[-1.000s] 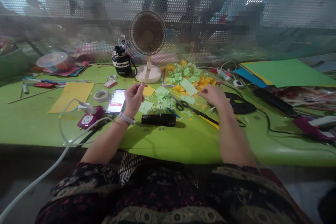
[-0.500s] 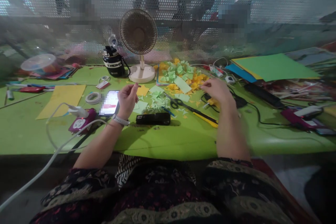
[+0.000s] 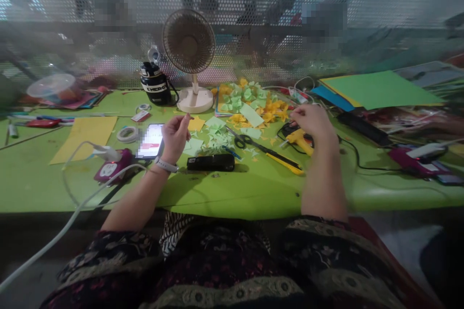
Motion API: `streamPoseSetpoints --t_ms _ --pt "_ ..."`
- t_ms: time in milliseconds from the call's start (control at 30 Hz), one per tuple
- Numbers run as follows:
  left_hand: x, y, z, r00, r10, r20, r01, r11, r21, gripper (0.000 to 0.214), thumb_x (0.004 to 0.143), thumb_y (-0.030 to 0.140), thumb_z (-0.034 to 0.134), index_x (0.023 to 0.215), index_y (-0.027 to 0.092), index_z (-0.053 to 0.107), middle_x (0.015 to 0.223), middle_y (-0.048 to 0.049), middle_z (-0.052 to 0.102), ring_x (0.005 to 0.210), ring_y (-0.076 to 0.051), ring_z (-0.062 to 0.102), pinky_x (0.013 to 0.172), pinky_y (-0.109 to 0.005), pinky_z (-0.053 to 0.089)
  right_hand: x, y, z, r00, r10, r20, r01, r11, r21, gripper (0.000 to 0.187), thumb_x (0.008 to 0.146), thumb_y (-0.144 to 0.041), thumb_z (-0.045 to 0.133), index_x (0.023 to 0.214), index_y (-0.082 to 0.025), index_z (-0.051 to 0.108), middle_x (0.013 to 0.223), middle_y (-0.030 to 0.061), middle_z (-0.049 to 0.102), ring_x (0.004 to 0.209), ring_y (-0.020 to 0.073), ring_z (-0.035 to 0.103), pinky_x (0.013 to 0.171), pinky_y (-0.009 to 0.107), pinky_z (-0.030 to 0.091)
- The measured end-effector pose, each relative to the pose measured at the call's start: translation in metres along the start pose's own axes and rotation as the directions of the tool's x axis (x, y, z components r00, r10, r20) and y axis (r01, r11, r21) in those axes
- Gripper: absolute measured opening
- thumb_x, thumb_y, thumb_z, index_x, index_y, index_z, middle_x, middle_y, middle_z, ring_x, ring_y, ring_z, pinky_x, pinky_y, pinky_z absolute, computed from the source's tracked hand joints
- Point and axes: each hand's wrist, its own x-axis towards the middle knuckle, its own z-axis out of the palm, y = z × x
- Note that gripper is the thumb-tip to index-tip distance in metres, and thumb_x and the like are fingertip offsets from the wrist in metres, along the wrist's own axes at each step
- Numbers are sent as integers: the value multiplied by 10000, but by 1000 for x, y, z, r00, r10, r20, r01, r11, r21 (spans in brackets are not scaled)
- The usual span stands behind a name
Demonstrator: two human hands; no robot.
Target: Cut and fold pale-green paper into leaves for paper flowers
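My left hand [image 3: 175, 137] is raised above the table, thumb and forefinger pinched together, near a phone [image 3: 150, 141] with a blurred screen. Whether the pinch holds a tiny scrap is too small to tell. My right hand [image 3: 313, 123] hangs just above a yellow glue gun [image 3: 299, 141], its fingertips curled together and pointing left. Between my hands lie pale green paper cut-outs [image 3: 217, 135], black-handled scissors [image 3: 243, 141] and a yellow utility knife [image 3: 286, 164]. A black rectangular device [image 3: 210, 162] sits in front of the cut-outs.
A heap of green and yellow paper pieces [image 3: 250, 101] lies behind my hands, beside a small fan [image 3: 188, 41] and a black bottle [image 3: 155, 84]. A yellow sheet [image 3: 83, 140], a tape roll [image 3: 126, 133], a pink socket [image 3: 112, 170], cables and stacked coloured card [image 3: 380, 89] surround them.
My right hand has moved right and up, uncovering the yellow glue gun. My left hand stays raised in nearly the same pose. The whole view has shifted slightly.
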Motion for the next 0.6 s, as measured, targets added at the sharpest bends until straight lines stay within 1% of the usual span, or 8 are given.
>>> streamPoseSetpoints --t_ms 100,167,333,500,600 --pt "0 0 1 1000 -21 -8 21 1000 9 256 840 420 669 730 189 663 414 64 471 321 -50 404 328 -193 281 -2 -6 0 994 66 87 -73 994 81 130 856 -213 574 806 -175 689 702 61 735 714 192 720 720 274 514" --pt "0 0 1 1000 -28 -5 28 1000 8 250 842 419 667 734 193 661 421 63 471 327 -51 406 332 -195 287 -3 -9 -1 992 66 110 -76 993 88 142 869 -218 563 827 -161 687 733 78 743 727 187 722 716 265 513" --pt "-1 -2 1 1000 -22 10 22 1000 18 281 835 454 664 744 188 668 437 62 483 324 -49 398 330 -199 289 -3 -16 0 991 47 122 -54 997 57 158 865 -252 584 855 -147 701 756 93 750 761 206 718 723 283 505" --pt "-1 -1 0 1000 6 30 -6 1000 5 306 830 477 664 746 183 668 449 58 495 335 -49 413 336 -195 301 -2 -21 5 990 17 139 -23 999 43 143 839 -231 595 840 -159 719 773 73 755 710 203 710 725 290 503" --pt "-1 0 0 1000 0 27 0 1000 9 317 832 485 660 740 182 666 447 58 495 332 -47 404 332 -195 295 -1 -21 7 992 -2 127 0 1000 16 149 836 -239 590 819 -172 722 739 63 748 724 215 708 716 297 500"
